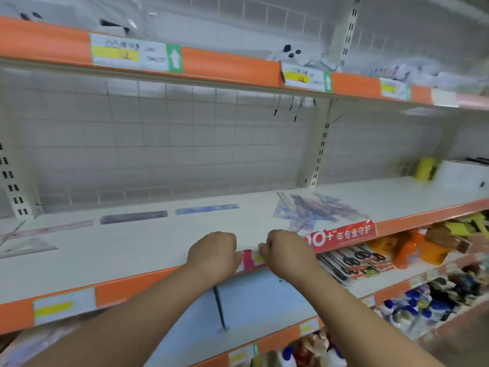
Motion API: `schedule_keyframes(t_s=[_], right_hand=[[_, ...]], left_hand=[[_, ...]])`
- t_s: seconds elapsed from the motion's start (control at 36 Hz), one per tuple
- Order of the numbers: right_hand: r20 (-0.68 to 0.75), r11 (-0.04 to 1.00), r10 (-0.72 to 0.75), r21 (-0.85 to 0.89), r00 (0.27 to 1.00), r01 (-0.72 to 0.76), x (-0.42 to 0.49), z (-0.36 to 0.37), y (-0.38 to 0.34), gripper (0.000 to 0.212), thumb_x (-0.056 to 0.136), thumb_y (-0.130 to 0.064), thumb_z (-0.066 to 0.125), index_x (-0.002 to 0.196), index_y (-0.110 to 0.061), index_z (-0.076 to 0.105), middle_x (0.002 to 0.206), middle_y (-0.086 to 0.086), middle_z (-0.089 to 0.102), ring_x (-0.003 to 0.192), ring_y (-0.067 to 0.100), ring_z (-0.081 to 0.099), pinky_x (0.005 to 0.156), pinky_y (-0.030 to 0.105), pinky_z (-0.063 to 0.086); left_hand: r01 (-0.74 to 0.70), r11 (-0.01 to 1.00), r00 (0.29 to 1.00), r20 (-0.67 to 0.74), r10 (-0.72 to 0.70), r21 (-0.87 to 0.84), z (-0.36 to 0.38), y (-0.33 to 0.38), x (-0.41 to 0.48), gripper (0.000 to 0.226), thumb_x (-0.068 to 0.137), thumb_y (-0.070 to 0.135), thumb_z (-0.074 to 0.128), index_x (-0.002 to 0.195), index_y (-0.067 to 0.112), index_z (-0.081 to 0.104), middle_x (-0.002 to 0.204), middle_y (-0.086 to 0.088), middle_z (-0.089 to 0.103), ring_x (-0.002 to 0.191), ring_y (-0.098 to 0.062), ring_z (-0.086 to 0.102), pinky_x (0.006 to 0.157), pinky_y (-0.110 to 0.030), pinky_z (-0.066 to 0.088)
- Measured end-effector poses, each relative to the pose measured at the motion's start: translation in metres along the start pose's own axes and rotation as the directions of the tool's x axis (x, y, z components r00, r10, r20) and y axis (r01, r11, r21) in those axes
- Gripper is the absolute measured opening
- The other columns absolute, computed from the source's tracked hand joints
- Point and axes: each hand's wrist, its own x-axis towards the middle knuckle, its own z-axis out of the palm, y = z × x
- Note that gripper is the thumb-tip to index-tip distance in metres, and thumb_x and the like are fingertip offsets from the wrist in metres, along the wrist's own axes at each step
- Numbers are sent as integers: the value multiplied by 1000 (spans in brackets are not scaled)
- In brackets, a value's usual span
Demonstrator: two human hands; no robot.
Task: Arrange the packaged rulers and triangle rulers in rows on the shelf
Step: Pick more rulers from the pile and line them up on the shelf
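The messy pile of see-through plastic triangle rulers [315,210] lies on the flat white shelf [132,250]. Left of the pile, 3 long packed rulers lie in 1 row: a blue ruler [207,208], then a dark purple ruler [134,217], then a pale pink ruler [53,229]. In front of the pile, at the shelf's edge, the left hand [213,252] and right hand [287,251] sit on either side of a small pink and yellow label [250,259]. Each grip is curled, but I cannot tell if it holds anything. I think the ruler row is begun and the pile is not sorted yet. The next move needs a hand to reach to the pile and pick just 1 packet.
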Motion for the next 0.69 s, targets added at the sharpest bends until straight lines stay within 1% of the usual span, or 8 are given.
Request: schedule_keyframes(t_s=[0.11,0.17,0.22,0.31,0.44,0.5,0.58,0.69], right_hand=[[10,1000,10,-8,1000,-10,0,-5,43,24,94,-31,42,79,-14,47,85,9,61,77,27,52,58,28,34],[8,1000,24,-3,1000,-24,2,-7,61,29,94,-31,41,70,-16,42,72,4,51,73,26,48,50,28,28],[20,999,33,6,999,-34,4,-9,75,36,95,-32,41,62,-20,31,62,-2,38,70,25,44,48,28,24],[18,998,57,30,998,-58,10,-11,94,37,94,-30,43,60,-20,30,59,-3,37,63,22,39,47,27,23],[-3,996,89,20,996,-89,25,-16,118,38,95,-31,42,61,-20,29,62,-3,35,70,24,43,46,25,23],[-12,994,113,13,994,-113,32,-20,127,34,95,-32,43,65,-19,36,65,-2,41,70,23,46,48,26,28],[-32,986,164,-9,986,-165,44,-24,139,25,95,-33,44,79,-14,49,77,2,52,75,23,51,61,28,38],[-40,978,207,-28,977,-209,65,-24,152,24,96,-33,43,88,-13,53,86,5,55,77,22,50,64,27,39]], left_hand=[[-18,1000,1000,13,18,4,12,37,9,26,93,35,47,104,16,62,113,-3,62,105,-23,57,82,-30,47],[-29,1000,999,25,29,11,16,54,14,26,93,33,47,105,16,62,113,-4,62,106,-24,57,82,-31,48],[-42,999,999,25,41,20,20,65,20,25,93,31,47,105,15,63,112,-4,63,105,-24,57,82,-31,48],[-71,997,997,19,71,40,23,83,34,25,93,29,47,105,15,63,111,-4,63,104,-24,58,82,-31,49],[-131,990,991,36,129,59,27,103,63,26,94,32,47,108,15,62,112,-3,61,104,-23,57,81,-29,47],[-155,986,988,28,154,59,28,109,78,26,94,33,47,108,16,61,113,-3,61,105,-23,56,80,-29,45],[-184,982,983,30,183,39,30,117,102,24,95,34,46,104,17,61,109,-2,62,101,-23,58,77,-29,46],[-228,973,973,32,227,24,34,125,133,24,95,33,46,103,16,60,105,-1,63,96,-22,59,75,-29,47]])
